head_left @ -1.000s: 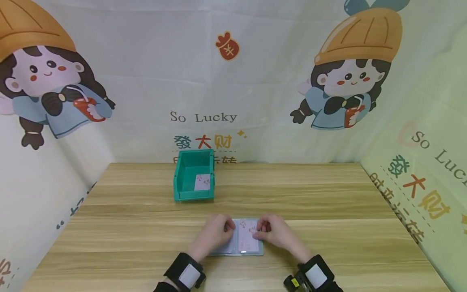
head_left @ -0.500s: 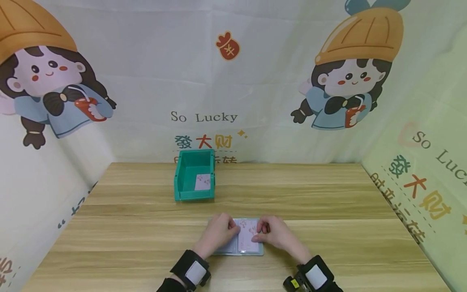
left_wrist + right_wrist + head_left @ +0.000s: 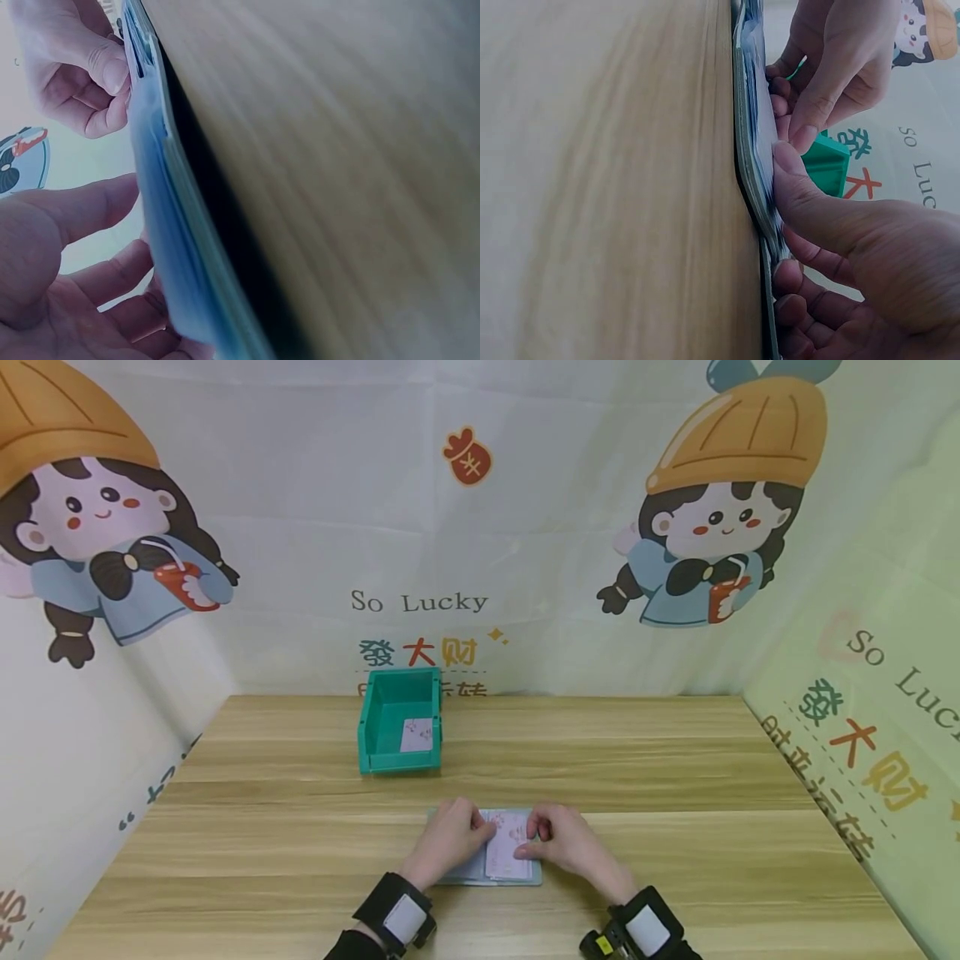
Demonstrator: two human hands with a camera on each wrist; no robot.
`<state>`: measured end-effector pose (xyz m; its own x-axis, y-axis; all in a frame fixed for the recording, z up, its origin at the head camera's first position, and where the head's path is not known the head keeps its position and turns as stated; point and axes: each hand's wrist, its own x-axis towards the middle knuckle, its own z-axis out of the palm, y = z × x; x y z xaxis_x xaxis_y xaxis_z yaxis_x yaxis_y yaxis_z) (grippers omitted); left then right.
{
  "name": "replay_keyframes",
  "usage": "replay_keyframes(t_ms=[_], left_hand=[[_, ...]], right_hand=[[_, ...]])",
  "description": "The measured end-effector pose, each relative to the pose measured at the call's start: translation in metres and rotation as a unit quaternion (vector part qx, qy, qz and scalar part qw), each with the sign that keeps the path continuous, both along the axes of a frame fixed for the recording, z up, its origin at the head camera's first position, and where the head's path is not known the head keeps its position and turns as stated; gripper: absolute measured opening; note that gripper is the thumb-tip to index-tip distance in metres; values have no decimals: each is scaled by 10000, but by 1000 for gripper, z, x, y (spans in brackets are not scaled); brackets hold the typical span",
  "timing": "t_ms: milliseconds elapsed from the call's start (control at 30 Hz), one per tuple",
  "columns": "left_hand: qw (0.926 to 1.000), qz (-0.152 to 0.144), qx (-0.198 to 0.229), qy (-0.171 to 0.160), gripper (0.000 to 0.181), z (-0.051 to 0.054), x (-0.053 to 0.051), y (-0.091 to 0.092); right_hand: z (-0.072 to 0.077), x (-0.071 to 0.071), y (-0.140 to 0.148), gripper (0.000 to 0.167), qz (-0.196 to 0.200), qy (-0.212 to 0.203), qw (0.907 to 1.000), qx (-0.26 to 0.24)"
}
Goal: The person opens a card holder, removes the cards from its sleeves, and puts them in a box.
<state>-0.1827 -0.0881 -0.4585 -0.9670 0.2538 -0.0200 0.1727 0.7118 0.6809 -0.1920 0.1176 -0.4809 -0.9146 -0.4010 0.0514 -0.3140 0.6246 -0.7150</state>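
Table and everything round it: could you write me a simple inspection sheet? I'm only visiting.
Surface: wood-grain table.
Job's things: open booklet with a pale printed card over its right page; green bin beyond, holding another card.
Clutter: nothing seen.
Grippers: bare hands; left hand at the card's left edge, grip unclear; right hand appears to pinch its right edge.
Cables: nothing seen.
Surroundings: pale, cartoon-printed backdrop.

pale pink-patterned card [image 3: 504, 862], green bin [image 3: 400, 763]
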Motion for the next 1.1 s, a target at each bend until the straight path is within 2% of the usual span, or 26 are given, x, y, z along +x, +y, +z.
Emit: replay_keyframes(t_ms=[167,300,467,567,833,1100], left_hand=[[9999,-30,91,-100,35,-3,-3,0],[9993,-25,166,-329,38,-5,-6,-1],[9981,-98,108,-601,39,-7,-8,-3],[9977,-167,64,-649,39,-7,-8,-5],[9972,-140,58,-729,30,-5,-6,-6],[9967,-95,108,-794,29,-7,-7,-6]], right_hand=[[-1,0,0,29,-28,-12,10000,59],[-1,0,0,28,-34,-54,9999,130],[0,-1,0,28,29,-42,9999,135],[0,-1,0,28,106,4,9999,115],[0,0,3,59,333,21,9994,103],[3,-2,6,60,531,-133,9984,144]])
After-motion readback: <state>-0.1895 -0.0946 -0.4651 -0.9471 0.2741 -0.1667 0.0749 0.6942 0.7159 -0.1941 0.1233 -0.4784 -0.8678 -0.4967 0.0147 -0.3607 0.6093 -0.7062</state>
